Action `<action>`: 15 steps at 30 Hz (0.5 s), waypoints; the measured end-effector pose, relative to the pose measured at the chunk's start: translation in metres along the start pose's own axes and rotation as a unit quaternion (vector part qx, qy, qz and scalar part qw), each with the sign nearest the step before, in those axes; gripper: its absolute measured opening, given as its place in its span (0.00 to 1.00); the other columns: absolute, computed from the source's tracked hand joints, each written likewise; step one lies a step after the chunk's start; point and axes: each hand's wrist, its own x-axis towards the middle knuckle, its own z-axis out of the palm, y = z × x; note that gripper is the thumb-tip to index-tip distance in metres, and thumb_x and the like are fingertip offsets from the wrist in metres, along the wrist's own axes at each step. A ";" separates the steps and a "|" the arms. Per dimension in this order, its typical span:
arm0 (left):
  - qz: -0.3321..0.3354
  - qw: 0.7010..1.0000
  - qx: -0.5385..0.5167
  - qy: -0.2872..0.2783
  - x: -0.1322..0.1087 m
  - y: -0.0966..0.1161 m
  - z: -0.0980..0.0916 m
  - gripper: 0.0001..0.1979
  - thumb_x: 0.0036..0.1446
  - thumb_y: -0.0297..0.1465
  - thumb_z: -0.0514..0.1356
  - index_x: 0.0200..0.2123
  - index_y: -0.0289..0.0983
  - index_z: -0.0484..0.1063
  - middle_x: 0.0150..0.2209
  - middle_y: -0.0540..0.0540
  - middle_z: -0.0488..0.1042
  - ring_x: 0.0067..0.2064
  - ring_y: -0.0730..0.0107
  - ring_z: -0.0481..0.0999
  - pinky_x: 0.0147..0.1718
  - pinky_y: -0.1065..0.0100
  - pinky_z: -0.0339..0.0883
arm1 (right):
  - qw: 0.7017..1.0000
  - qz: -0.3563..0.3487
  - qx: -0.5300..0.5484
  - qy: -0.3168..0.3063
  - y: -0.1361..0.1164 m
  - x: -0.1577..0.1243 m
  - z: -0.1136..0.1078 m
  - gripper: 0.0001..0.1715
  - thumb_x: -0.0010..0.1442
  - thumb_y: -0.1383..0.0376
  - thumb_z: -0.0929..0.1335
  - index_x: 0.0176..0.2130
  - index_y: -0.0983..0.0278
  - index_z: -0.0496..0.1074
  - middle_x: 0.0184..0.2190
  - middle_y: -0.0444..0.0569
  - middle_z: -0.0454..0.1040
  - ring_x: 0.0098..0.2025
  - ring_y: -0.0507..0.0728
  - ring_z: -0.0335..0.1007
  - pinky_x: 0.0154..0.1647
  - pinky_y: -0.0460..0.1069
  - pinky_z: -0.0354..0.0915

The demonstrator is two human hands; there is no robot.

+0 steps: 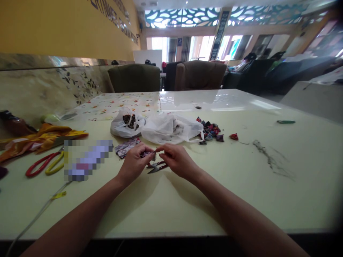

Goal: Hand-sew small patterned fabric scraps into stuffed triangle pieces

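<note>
My left hand [135, 160] is closed in a pinch on a small patterned fabric piece [148, 154] just above the pale tabletop [230, 178]. My right hand [175, 159] is also pinched, its fingertips meeting the fabric piece; what it holds is too thin to make out. A small pair of thread snips [157, 166] lies on the table right under both hands. Flat fabric scraps [125, 146] lie just beyond my left hand.
Two white plastic bags sit behind the hands, one with dark filling [128, 123], one crumpled [171, 129]. A heap of small sewn fabric pouches [210, 132] lies to the right. Red and yellow scissors [44, 165] and orange cloth [40, 137] lie left. Chairs stand beyond the table.
</note>
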 end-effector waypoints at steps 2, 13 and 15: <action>0.009 1.000 0.010 0.000 0.000 -0.001 0.000 0.08 0.57 0.34 0.62 0.32 0.35 0.77 0.30 0.50 0.69 0.25 0.76 0.73 0.23 0.74 0.69 | 1.000 -0.002 -0.002 -0.007 0.000 0.000 0.000 0.11 0.59 0.75 0.65 0.40 0.65 0.75 0.32 0.47 0.75 0.33 0.52 0.70 0.37 0.47 0.63; 0.001 1.000 0.012 0.007 0.000 -0.004 0.003 0.07 0.57 0.34 0.63 0.33 0.35 0.75 0.31 0.50 0.72 0.27 0.74 0.75 0.25 0.72 0.70 | 0.999 -0.021 -0.036 -0.004 -0.001 0.001 -0.001 0.10 0.59 0.75 0.64 0.39 0.66 0.74 0.33 0.49 0.75 0.33 0.53 0.70 0.35 0.46 0.61; -0.006 1.000 0.007 0.007 -0.001 -0.004 0.003 0.07 0.56 0.34 0.63 0.33 0.35 0.75 0.31 0.50 0.72 0.26 0.74 0.75 0.25 0.72 0.70 | 0.999 -0.020 -0.035 -0.001 -0.002 0.001 -0.001 0.10 0.59 0.74 0.64 0.39 0.66 0.74 0.32 0.48 0.75 0.32 0.52 0.69 0.34 0.46 0.60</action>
